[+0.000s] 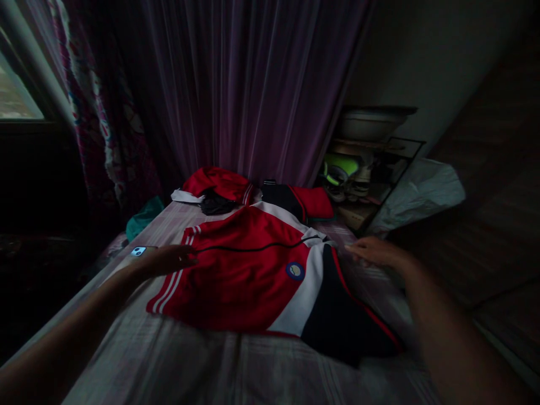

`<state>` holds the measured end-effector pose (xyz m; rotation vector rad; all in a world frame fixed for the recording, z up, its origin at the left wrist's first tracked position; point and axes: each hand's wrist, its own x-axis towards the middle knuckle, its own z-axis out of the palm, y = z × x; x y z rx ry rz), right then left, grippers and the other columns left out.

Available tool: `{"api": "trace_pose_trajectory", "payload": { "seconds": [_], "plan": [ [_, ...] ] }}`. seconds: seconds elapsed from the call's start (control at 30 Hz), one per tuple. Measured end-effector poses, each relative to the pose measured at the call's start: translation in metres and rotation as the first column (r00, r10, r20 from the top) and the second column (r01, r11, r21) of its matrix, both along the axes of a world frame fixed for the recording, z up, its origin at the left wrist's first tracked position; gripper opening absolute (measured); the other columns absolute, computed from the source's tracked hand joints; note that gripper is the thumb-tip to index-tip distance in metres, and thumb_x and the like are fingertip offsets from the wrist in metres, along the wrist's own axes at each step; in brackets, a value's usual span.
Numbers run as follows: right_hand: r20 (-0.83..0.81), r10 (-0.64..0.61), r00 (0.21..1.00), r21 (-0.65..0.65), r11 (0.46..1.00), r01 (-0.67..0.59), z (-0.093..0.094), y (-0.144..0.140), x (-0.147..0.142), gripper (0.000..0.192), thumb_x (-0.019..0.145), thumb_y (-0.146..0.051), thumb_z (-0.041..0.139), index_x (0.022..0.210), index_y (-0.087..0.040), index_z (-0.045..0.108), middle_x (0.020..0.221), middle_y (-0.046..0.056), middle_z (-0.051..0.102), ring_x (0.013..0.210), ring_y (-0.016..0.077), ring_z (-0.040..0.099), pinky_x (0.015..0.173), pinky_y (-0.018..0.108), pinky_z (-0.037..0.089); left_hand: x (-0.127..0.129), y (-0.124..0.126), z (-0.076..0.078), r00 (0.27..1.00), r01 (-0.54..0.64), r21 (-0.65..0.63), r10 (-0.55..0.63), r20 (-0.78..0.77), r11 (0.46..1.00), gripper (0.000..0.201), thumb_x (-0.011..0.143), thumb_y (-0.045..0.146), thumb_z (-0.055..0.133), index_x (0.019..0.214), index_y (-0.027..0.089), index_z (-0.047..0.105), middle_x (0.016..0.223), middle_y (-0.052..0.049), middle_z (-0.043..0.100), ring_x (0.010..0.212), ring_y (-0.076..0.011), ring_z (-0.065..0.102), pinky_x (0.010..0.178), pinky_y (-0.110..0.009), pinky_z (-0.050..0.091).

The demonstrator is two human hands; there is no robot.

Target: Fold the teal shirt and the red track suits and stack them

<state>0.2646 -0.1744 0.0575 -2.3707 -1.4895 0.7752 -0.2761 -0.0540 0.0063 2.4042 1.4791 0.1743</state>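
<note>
Meanwhile, a person is pressing the left hand (166, 260) and right hand (373, 251), both flat and holding nothing, on either edge of a soft, light red jacket (248, 270) lying between them on the bed (211, 365); its hems are looking easiest to pinch.

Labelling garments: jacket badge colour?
Blue ring, yellowish centre, on the red jacket; badge shows best in head view.

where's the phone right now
The phone lies on the bed's left side, just behind the left hand and left of the red jacket.
</note>
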Motion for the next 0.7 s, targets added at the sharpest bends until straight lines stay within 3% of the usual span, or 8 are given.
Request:
{"api": "trace_pose_trajectory", "payload": {
  "seconds": [0.1, 0.2, 0.27, 0.37, 0.43, 0.53, 0.63, 0.7],
  "plan": [
    [0.044, -0.051, 0.998, 0.119, 0.992, 0.046, -0.009, 0.048, -0.013, 0.031, 0.088, -0.032, 0.060, 0.064, -0.016, 0.069, 0.067, 0.007, 0.071, 0.047, 0.0138, 0.058, 0.052, 0.026, 0.043, 0.023, 0.024, 0.008, 0.979, -0.167, 0.086, 0.176, -0.106, 0.982, 0.063, 0.085, 0.055, 0.051, 0.139, 0.023, 0.056, 0.101, -0.012, 0.076, 0.090, -0.0293, 0.073, 0.077, -0.035, 0.053],
    [-0.006, -0.121, 0.993, 0.181, 0.976, 0.120, -0.020, 0.097, -0.023, 0.025, 0.090, -0.027, 0.056, 0.076, -0.015, 0.072, 0.068, 0.005, 0.072, 0.046, 0.0121, 0.057, 0.050, 0.024, 0.042, 0.047, 0.040, 0.003, 0.930, -0.274, 0.177, 0.307, -0.200, 0.945, 0.071, 0.089, 0.053, 0.048, 0.151, 0.019, 0.041, 0.111, -0.020, 0.074, 0.101, -0.0363, 0.070, 0.081, -0.041, 0.052],
    [-0.047, -0.155, 0.987, 0.204, 0.966, 0.162, -0.030, 0.126, -0.024, 0.024, 0.092, -0.027, 0.054, 0.085, -0.015, 0.073, 0.071, 0.005, 0.074, 0.046, 0.0107, 0.056, 0.048, 0.022, 0.041, 0.058, 0.048, -0.004, 0.909, -0.283, 0.192, 0.327, -0.259, 0.940, 0.069, 0.089, 0.052, 0.049, 0.151, 0.021, 0.043, 0.116, -0.021, 0.073, 0.106, -0.0380, 0.068, 0.083, -0.043, 0.052],
    [-0.113, -0.216, 0.970, 0.202, 0.950, 0.236, -0.048, 0.161, -0.024, 0.025, 0.093, -0.030, 0.054, 0.089, -0.013, 0.072, 0.068, 0.007, 0.073, 0.042, 0.0100, 0.053, 0.045, 0.021, 0.039, 0.065, 0.061, -0.009, 0.901, -0.282, 0.177, 0.324, -0.289, 0.943, 0.050, 0.092, 0.043, 0.045, 0.137, 0.025, 0.059, 0.113, -0.018, 0.074, 0.105, -0.0378, 0.069, 0.080, -0.042, 0.052],
    [-0.155, -0.243, 0.958, 0.179, 0.946, 0.269, -0.062, 0.177, -0.023, 0.024, 0.091, -0.031, 0.058, 0.083, -0.012, 0.071, 0.061, 0.007, 0.071, 0.038, 0.0103, 0.051, 0.042, 0.022, 0.038, 0.064, 0.072, -0.003, 0.895, -0.320, 0.163, 0.354, -0.271, 0.933, 0.044, 0.095, 0.039, 0.041, 0.128, 0.025, 0.066, 0.111, -0.016, 0.074, 0.102, -0.0374, 0.069, 0.079, -0.042, 0.051],
    [-0.207, -0.257, 0.944, 0.172, 0.940, 0.294, -0.076, 0.194, -0.021, 0.020, 0.085, -0.030, 0.067, 0.076, -0.012, 0.069, 0.057, 0.007, 0.069, 0.036, 0.0107, 0.050, 0.039, 0.022, 0.035, 0.056, 0.097, 0.016, 0.884, -0.408, 0.139, 0.429, -0.188, 0.902, 0.044, 0.096, 0.036, 0.041, 0.129, 0.020, 0.064, 0.112, -0.015, 0.073, 0.099, -0.0345, 0.069, 0.078, -0.040, 0.049],
    [-0.230, -0.268, 0.936, 0.255, 0.911, 0.324, -0.075, 0.206, -0.013, 0.016, 0.087, -0.027, 0.061, 0.087, -0.012, 0.069, 0.069, 0.009, 0.073, 0.043, 0.0119, 0.057, 0.041, 0.021, 0.038, 0.043, 0.132, 0.028, 0.869, -0.475, 0.139, 0.488, -0.085, 0.869, 0.045, 0.096, 0.035, 0.043, 0.128, 0.009, 0.062, 0.113, -0.016, 0.071, 0.098, -0.0317, 0.067, 0.079, -0.038, 0.049],
    [-0.223, -0.279, 0.934, 0.365, 0.864, 0.345, -0.069, 0.213, -0.006, 0.024, 0.093, -0.026, 0.050, 0.105, -0.013, 0.066, 0.087, 0.010, 0.077, 0.057, 0.0127, 0.066, 0.048, 0.020, 0.044, 0.038, 0.152, 0.023, 0.868, -0.482, 0.179, 0.495, -0.031, 0.858, 0.045, 0.096, 0.036, 0.044, 0.123, 0.006, 0.063, 0.114, -0.017, 0.070, 0.101, -0.0330, 0.065, 0.081, -0.040, 0.049]
  ]
}}
